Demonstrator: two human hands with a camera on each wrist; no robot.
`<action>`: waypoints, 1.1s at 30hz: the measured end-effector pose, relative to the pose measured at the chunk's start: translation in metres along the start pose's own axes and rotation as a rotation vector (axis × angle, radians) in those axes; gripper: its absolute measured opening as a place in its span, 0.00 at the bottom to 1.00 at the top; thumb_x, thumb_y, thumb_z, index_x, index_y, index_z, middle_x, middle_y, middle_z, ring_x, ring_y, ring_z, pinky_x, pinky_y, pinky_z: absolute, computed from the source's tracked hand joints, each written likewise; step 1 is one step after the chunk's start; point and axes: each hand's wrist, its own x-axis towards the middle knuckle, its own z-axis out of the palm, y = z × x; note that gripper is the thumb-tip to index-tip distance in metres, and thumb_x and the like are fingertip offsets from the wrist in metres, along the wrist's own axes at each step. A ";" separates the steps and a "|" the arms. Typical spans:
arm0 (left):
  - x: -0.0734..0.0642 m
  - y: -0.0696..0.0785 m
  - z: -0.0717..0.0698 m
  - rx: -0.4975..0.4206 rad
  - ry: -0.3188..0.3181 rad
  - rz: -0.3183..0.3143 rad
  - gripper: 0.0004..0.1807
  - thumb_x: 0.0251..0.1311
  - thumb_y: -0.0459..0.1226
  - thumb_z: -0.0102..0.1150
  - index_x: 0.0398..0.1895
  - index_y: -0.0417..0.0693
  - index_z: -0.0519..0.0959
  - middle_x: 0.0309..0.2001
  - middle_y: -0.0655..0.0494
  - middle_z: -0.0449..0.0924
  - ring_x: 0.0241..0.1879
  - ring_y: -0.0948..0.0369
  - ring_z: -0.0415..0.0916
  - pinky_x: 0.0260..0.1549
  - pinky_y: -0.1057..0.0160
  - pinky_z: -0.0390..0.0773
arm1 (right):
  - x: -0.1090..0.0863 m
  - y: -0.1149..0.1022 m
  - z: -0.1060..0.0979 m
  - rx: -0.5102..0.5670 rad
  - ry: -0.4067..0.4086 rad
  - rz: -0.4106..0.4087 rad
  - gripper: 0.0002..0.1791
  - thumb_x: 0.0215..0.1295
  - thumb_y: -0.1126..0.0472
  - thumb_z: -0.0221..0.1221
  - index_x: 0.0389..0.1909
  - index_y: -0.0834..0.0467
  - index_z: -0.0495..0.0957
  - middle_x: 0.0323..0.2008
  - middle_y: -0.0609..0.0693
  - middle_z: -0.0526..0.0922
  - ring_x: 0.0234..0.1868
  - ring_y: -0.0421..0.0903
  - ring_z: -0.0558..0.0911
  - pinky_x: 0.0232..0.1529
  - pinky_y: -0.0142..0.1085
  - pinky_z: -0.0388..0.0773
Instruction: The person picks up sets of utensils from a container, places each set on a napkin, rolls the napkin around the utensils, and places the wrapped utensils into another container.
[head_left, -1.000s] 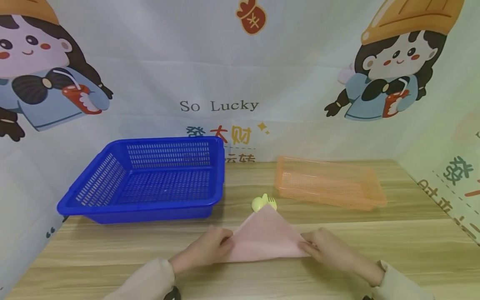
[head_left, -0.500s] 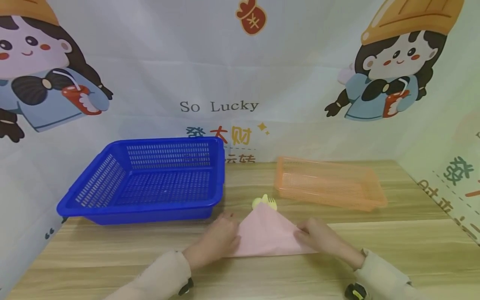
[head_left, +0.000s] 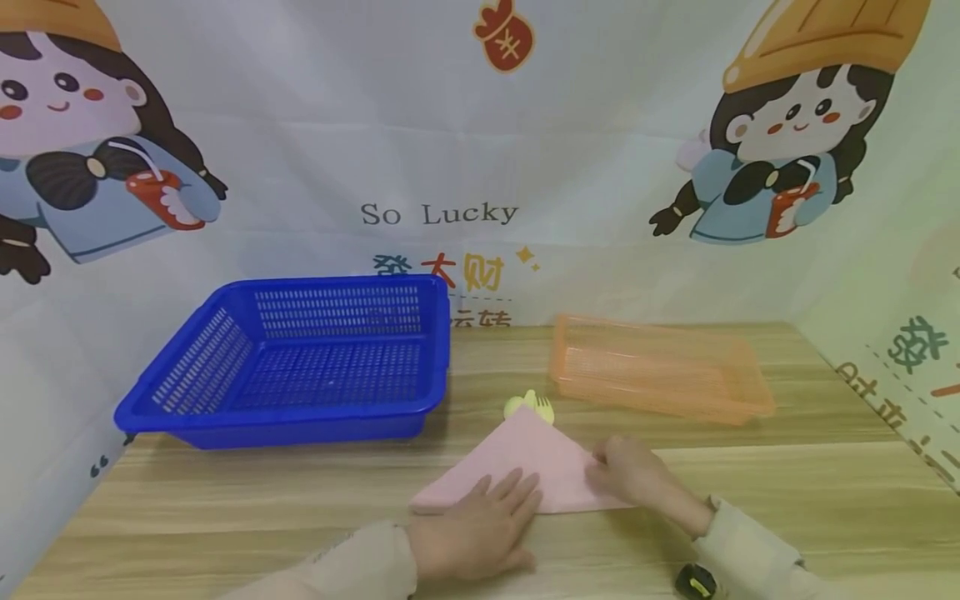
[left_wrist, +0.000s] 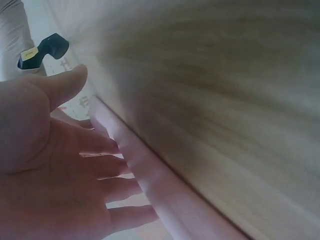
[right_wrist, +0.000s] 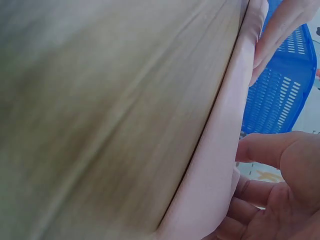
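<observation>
A pink cloth (head_left: 558, 471), folded into a triangle, lies on the table with its point facing away and its long folded edge toward me. My left hand (head_left: 480, 527) lies across the near edge of the cloth, left of its middle, fingers straight and spread. In the left wrist view, its fingers (left_wrist: 122, 190) reach over the fold. At the cloth's right end, my right hand (head_left: 637, 475) pinches the fabric between thumb and curled fingers. Pale yellow cutlery (head_left: 542, 406), including a fork, shows just beyond the point, partly hidden by it.
A large blue plastic basket (head_left: 300, 421) stands at the back left. Farther right, a shallow orange basket (head_left: 645, 396) sits near the back of the wooden table (head_left: 810, 500). A printed cloth backdrop (head_left: 585, 167) rises behind and along the sides.
My left hand has let go of the cloth's left corner and moved right, flattening onto the near fold. The right hand stays at the right end, having shifted slightly inward.
</observation>
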 end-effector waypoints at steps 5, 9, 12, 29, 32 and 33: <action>0.002 0.000 0.001 -0.029 -0.008 -0.005 0.37 0.59 0.58 0.41 0.66 0.47 0.56 0.67 0.50 0.50 0.66 0.54 0.46 0.59 0.51 0.58 | 0.001 -0.001 0.001 -0.019 -0.006 0.025 0.18 0.48 0.69 0.56 0.08 0.55 0.59 0.09 0.43 0.57 0.12 0.37 0.56 0.13 0.25 0.50; 0.003 0.001 0.001 -0.061 -0.009 -0.010 0.37 0.58 0.58 0.41 0.66 0.49 0.55 0.68 0.50 0.49 0.67 0.53 0.45 0.60 0.49 0.56 | 0.001 -0.001 0.002 -0.047 0.002 0.025 0.16 0.46 0.69 0.56 0.09 0.56 0.62 0.09 0.43 0.58 0.12 0.37 0.56 0.13 0.26 0.50; 0.003 0.002 0.002 -0.049 -0.004 -0.011 0.37 0.58 0.59 0.42 0.66 0.48 0.56 0.68 0.50 0.49 0.66 0.53 0.46 0.59 0.49 0.57 | 0.000 -0.003 0.002 -0.106 0.018 0.001 0.11 0.45 0.69 0.57 0.11 0.58 0.66 0.11 0.45 0.62 0.13 0.39 0.60 0.12 0.27 0.55; 0.013 0.007 0.008 0.061 0.059 -0.023 0.41 0.53 0.62 0.45 0.63 0.44 0.60 0.64 0.47 0.57 0.63 0.49 0.55 0.54 0.48 0.64 | -0.054 -0.044 0.042 -0.552 -0.152 -0.300 0.28 0.59 0.59 0.50 0.56 0.74 0.62 0.60 0.68 0.61 0.62 0.61 0.59 0.58 0.50 0.61; 0.017 0.006 0.013 0.069 0.085 -0.006 0.42 0.53 0.63 0.45 0.63 0.43 0.60 0.63 0.45 0.57 0.62 0.48 0.56 0.53 0.47 0.65 | -0.054 -0.043 0.047 -0.586 -0.123 -0.280 0.27 0.58 0.60 0.51 0.55 0.74 0.64 0.58 0.68 0.63 0.60 0.61 0.62 0.57 0.50 0.63; 0.018 0.006 0.014 0.067 0.091 -0.003 0.42 0.53 0.62 0.45 0.63 0.43 0.60 0.63 0.45 0.58 0.61 0.48 0.56 0.53 0.47 0.65 | -0.054 -0.043 0.048 -0.589 -0.110 -0.272 0.27 0.57 0.61 0.51 0.54 0.74 0.65 0.57 0.69 0.64 0.60 0.61 0.63 0.57 0.50 0.63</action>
